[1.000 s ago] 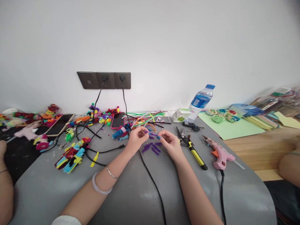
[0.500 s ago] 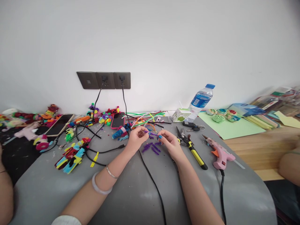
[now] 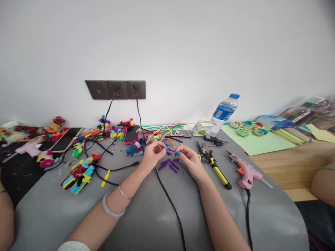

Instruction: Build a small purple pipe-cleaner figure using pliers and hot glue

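My left hand (image 3: 152, 156) and my right hand (image 3: 190, 159) meet over the middle of the grey table (image 3: 157, 216). Both pinch the ends of a short purple pipe-cleaner piece (image 3: 170, 150) held between them. Several more cut purple pieces (image 3: 169, 164) lie on the table just under my fingers. A black cable (image 3: 170, 202) runs between my forearms. Pliers with a yellow and black handle (image 3: 214, 166) lie just right of my right hand.
A pink glue gun (image 3: 244, 170) lies right of the pliers. A water bottle (image 3: 223, 114), a small carton (image 3: 201, 128) and green paper (image 3: 258, 143) stand at the back right. Colourful pipe-cleaner figures (image 3: 80, 173), two phones (image 3: 131, 134) and cables crowd the left. Another person's arm (image 3: 5, 219) shows at the left edge.
My hands stay almost still on the purple piece. The other person's arm at the left edge has drawn back downward.
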Motion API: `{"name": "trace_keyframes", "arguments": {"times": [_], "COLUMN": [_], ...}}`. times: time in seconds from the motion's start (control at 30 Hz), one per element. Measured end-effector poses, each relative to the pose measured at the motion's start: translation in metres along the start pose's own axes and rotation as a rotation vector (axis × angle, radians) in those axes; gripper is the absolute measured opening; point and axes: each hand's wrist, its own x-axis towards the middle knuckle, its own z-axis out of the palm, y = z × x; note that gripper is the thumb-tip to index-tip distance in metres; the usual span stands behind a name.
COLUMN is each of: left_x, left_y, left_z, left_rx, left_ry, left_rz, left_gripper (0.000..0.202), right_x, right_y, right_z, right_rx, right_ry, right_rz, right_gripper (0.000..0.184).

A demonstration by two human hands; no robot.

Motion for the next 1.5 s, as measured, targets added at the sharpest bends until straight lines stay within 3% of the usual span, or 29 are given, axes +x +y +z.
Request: {"name": "trace_keyframes", "arguments": {"times": [1.5], "left_x": [-0.0009], "left_y": [0.0021], "left_z": [-0.0003], "left_rx": [0.051], "left_ry": [-0.003], "left_rz": [0.011], "left_gripper": [0.019], "right_x": [0.0008], "right_y": [-0.0020], "right_z": [0.0005], "right_rx": [-0.055], "right_ry": [-0.023], "right_rz": [0.052], "right_gripper": [0.033]}}
